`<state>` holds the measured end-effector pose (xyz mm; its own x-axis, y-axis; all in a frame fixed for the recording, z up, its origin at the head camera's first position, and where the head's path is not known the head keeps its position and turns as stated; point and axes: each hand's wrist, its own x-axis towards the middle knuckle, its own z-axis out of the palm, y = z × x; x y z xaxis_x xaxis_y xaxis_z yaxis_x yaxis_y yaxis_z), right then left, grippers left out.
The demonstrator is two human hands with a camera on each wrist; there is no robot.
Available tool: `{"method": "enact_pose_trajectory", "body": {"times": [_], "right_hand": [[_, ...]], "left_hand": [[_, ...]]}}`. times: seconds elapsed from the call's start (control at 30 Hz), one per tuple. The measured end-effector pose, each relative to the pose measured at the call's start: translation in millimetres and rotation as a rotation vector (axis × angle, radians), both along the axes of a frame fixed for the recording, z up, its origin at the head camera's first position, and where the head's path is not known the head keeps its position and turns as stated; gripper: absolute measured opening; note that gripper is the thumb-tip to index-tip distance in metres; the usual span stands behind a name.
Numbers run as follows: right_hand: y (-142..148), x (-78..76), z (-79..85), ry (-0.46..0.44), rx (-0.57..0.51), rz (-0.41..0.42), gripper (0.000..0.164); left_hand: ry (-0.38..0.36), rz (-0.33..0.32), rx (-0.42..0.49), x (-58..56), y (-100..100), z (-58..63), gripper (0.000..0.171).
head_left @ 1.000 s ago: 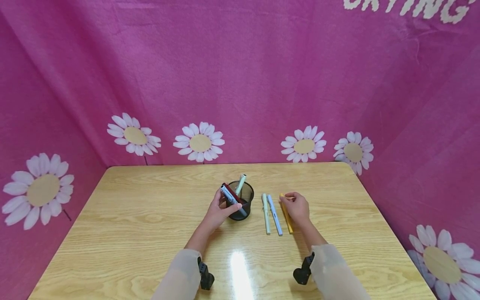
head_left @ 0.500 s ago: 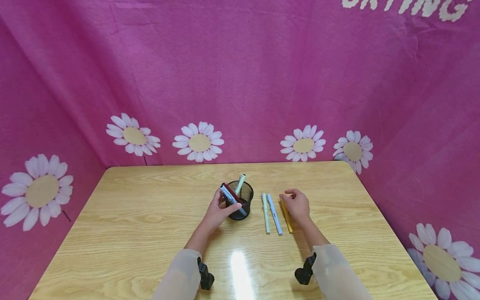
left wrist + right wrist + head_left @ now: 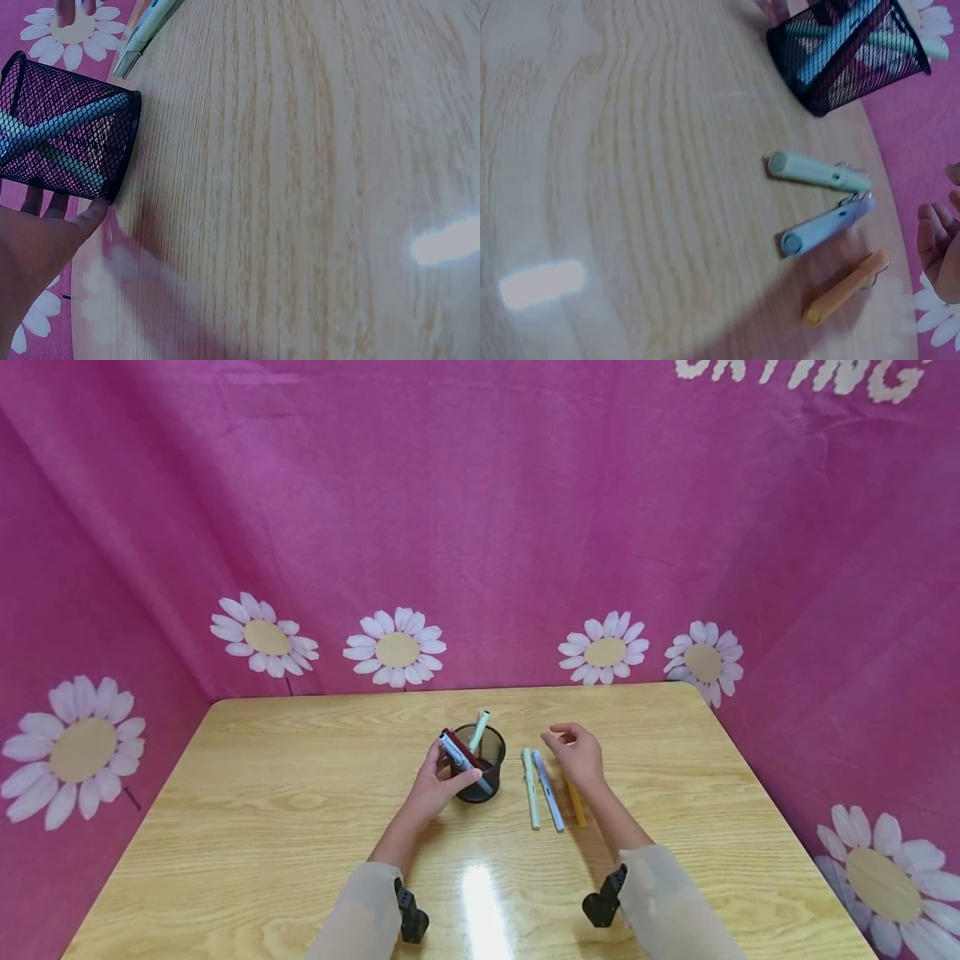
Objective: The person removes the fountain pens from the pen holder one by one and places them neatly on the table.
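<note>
Cloth (image 3: 480, 527) at table's (image 3: 300, 793) far edge is daisy-printed, magenta; cup (image 3: 496, 770), blk mesh; loose pens (image 3: 531, 793), pale grn, lt blue & orange.

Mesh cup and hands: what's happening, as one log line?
left hand: holds mesh cup; right hand: empty, above table; green pen, blue pen, yellow pen: on table

Wood-grain table (image 3: 285, 810) | on it: black mesh cup (image 3: 492, 767) | green pen (image 3: 531, 792) | blue pen (image 3: 549, 793) just beside it | yellow pen (image 3: 846, 289) nearby
</note>
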<state>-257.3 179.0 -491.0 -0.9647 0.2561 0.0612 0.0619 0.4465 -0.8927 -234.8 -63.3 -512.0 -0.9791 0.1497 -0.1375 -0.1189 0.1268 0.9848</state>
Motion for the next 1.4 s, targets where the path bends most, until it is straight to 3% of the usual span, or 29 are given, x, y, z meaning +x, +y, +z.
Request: {"method": "enact_pose_trajectory", "body": {"times": [0.27,0.6,1.17,1.3,1.4], "right_hand": [[-15,-1.6,15.1,0.050,-0.083,0.046,0.031],[-39,-4.7,26.1,0.069,-0.167,0.077,0.030],[-65,-12.4,31.6,0.109,-0.167,0.103,0.029],[-72,-11.3,34.2,0.098,-0.183,0.116,0.030],[-77,-11.9,33.4,0.101,-0.191,0.124,0.031]], "left_hand": [[-0.006,-0.035,0.013,7.7,-2,20.3,0.082],[-0.013,-0.005,-0.015,0.6,-2,-2.1,0.085],[0.010,-0.006,0.005,-0.6,-1,-1.0,0.083],[-0.001,-0.024,0.023,4.6,-1,11.1,0.082],[0.006,-0.021,0.028,5.0,-1,11.0,0.081]]}}
